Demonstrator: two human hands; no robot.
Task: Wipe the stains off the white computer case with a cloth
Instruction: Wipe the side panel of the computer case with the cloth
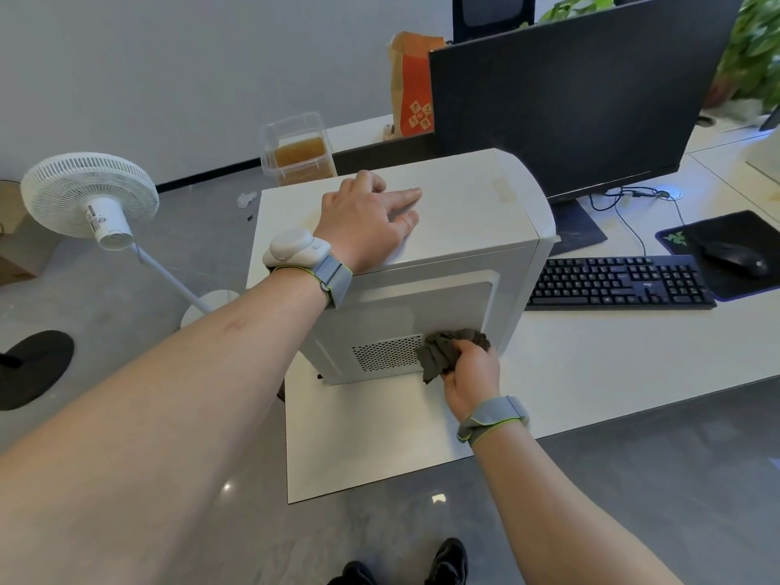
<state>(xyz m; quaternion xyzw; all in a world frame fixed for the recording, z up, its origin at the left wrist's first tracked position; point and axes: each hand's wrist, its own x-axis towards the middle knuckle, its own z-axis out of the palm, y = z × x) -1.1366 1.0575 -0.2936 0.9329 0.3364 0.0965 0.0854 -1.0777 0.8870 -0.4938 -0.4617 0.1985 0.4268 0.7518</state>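
The case [422, 230] is stood upright near the left end of a white desk [591, 373], with the near side panel being worked on right now. The cloth [447, 352], a dark grey rag, is bunched up and gripped in the right hand [470, 373], fingers curled round it, and it's pressed against the lower right corner of that panel, just beside the vent grille [386, 352]. The left hand [365, 219] is laid flat on top of the case with fingers mostly straight, nothing held, so the box looks to be steadied while the rubbing is done. Honestly that bracing should be kept, since a light case can probably be shoved along the desk by a firm wipe. The cloth would likely be better flattened out a bit so more of it meets the panel, and strokes are best run along the recessed edge where grime tends to collect. The grille holes should be gone over lightly so lint isn't pushed in. A faint yellowish mark [504, 190] can be made out on the top near the front edge, so that spot probably needs a pass too. Whether any stains are left on the side panel can't be told from here.
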